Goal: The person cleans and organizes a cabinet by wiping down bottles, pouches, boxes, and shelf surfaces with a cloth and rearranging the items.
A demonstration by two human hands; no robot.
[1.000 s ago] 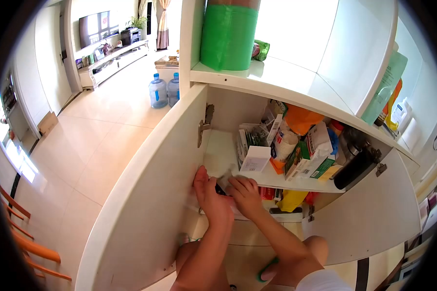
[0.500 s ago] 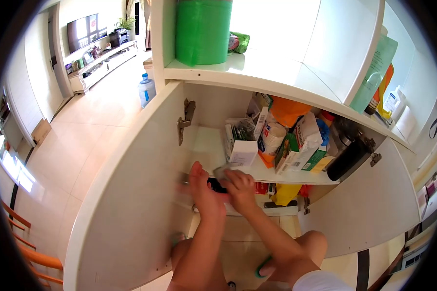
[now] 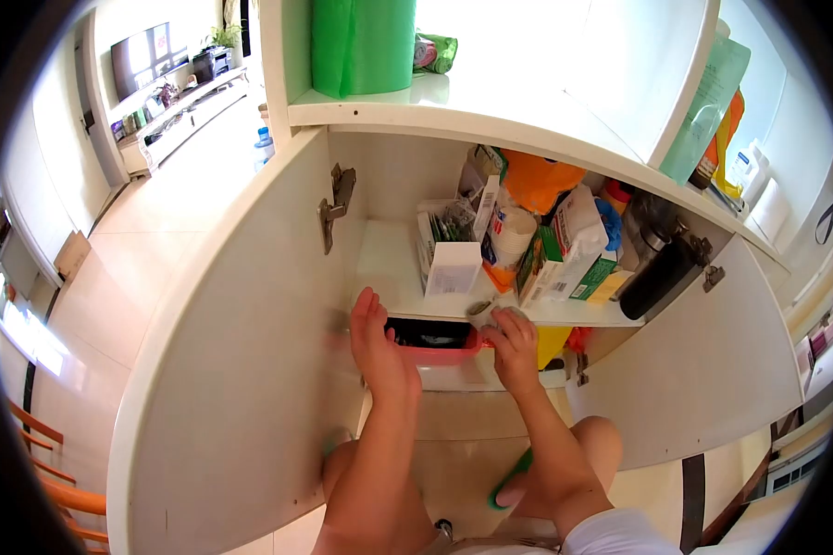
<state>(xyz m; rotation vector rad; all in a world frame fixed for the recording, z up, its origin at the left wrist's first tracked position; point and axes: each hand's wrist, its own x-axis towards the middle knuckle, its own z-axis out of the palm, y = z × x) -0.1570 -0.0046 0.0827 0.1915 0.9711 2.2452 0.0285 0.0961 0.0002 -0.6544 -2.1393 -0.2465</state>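
Note:
My left hand (image 3: 378,344) is raised with its fingers stretched out, beside the left end of a pink bin (image 3: 440,356). Whether it touches the bin I cannot tell. Dark contents (image 3: 426,332) show inside the bin, which sits at the lower shelf of the open cabinet. Over the bin's right end, my right hand (image 3: 515,347) is closed on a small pale greyish item (image 3: 482,311), partly covered by the fingers. Just above, on the upper shelf, stand a white open box of packets (image 3: 453,266) and a stack of paper cups (image 3: 511,236).
Both cabinet doors stand open, the left door (image 3: 241,370) close to my left arm and the right door (image 3: 694,370) further off. Green-and-white boxes (image 3: 565,250), an orange bag (image 3: 537,180) and a black bottle (image 3: 662,277) crowd the shelf's right. A yellow bag (image 3: 553,344) lies below.
My right hand has moved right, away from my left hand, carrying the small pale item. The pink bin between the hands is now more exposed, and the view has shifted slightly.

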